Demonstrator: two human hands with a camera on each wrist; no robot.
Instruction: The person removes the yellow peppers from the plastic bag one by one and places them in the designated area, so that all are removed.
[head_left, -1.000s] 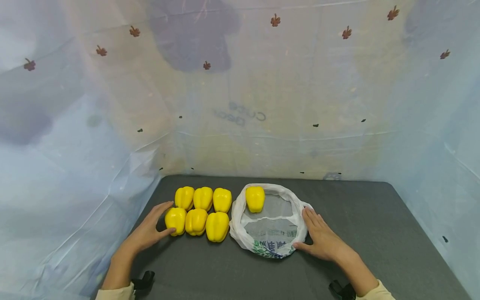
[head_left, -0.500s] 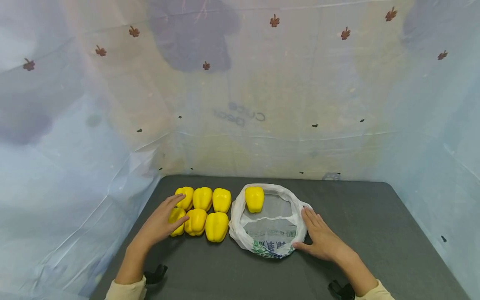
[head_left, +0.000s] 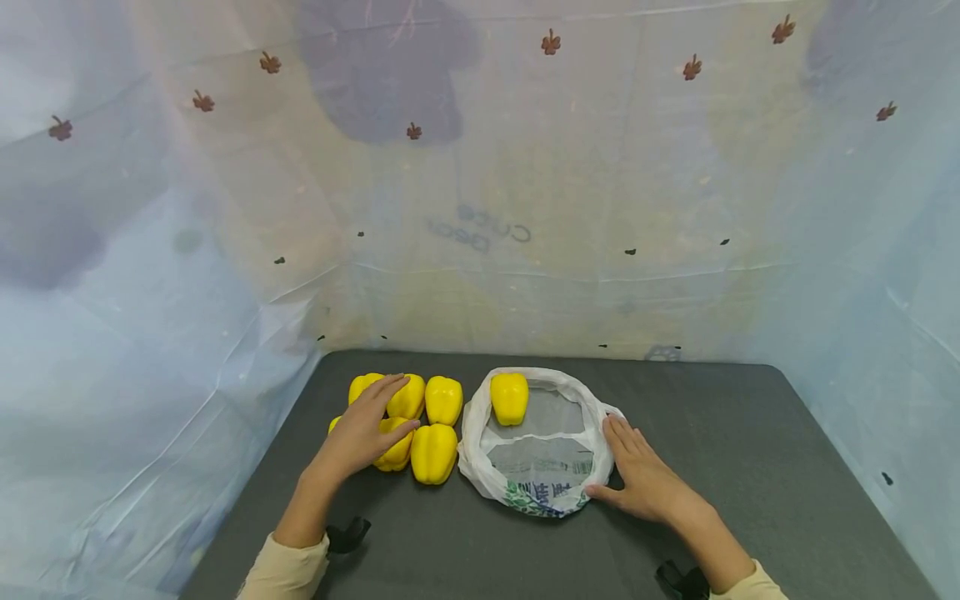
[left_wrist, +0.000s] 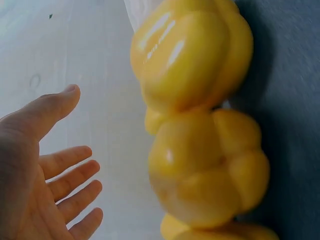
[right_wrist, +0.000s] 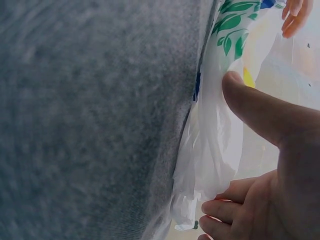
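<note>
Yellow bell peppers stand in two rows on the left; the right front pepper and right back pepper show in full. My left hand hovers over the left part of these rows, fingers extended, thumb apart, palm holding nothing; it hides parts of several peppers. In the left wrist view, a pepper lies beside the spread fingers. A white plastic bag with a rolled rim stands wide at the middle, one pepper inside against its back left. My right hand rests against the bag's right side, fingers straight.
The dark grey table carries everything. A pale printed curtain hangs behind it and along both sides. Black straps sit at both wrists. Green leaf print marks the bag's front.
My left hand has moved rightward from beside the leftmost front pepper to above the rows. The peppers, the bag and my right hand stay in place.
</note>
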